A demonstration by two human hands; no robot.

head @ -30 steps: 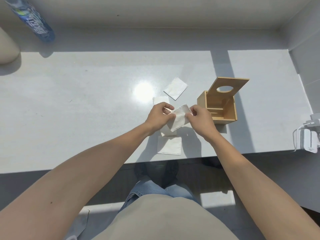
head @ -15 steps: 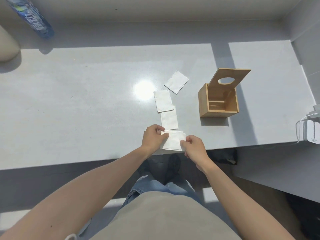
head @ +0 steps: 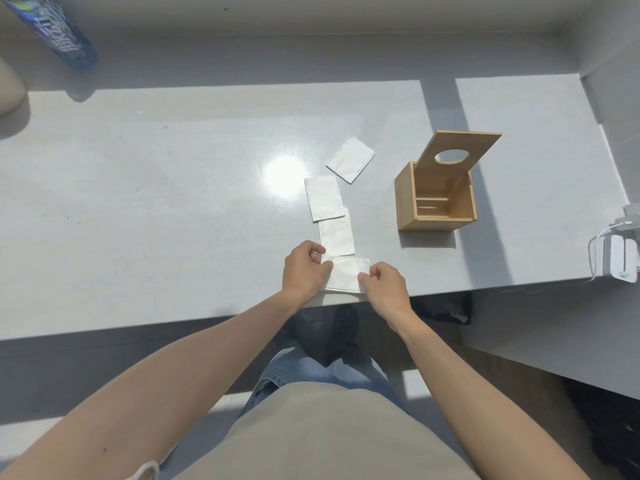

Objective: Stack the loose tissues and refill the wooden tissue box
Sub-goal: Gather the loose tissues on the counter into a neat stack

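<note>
A small stack of white tissues [head: 344, 277] lies at the table's front edge. My left hand [head: 303, 271] pinches its left side and my right hand [head: 384, 282] pinches its right side. Just beyond it a second tissue [head: 336, 236] lies flat, overlapped at its far end by a third tissue [head: 323, 198]. Another tissue [head: 350, 159] lies askew further back. The wooden tissue box [head: 434, 197] stands to the right with its lid [head: 453, 154], which has an oval hole, hinged up. No tissues show inside the box.
The grey table [head: 173, 202] ends at a front edge just under my hands. A blue bottle [head: 57, 29] lies at the back left. A white charger with cables [head: 614, 258] sits at the table's right edge. Walls close the back and right.
Both hands brought a tissue from in front of the box down to the table's front edge and laid it on the tissue there. The hands have barely shifted in the last half second.
</note>
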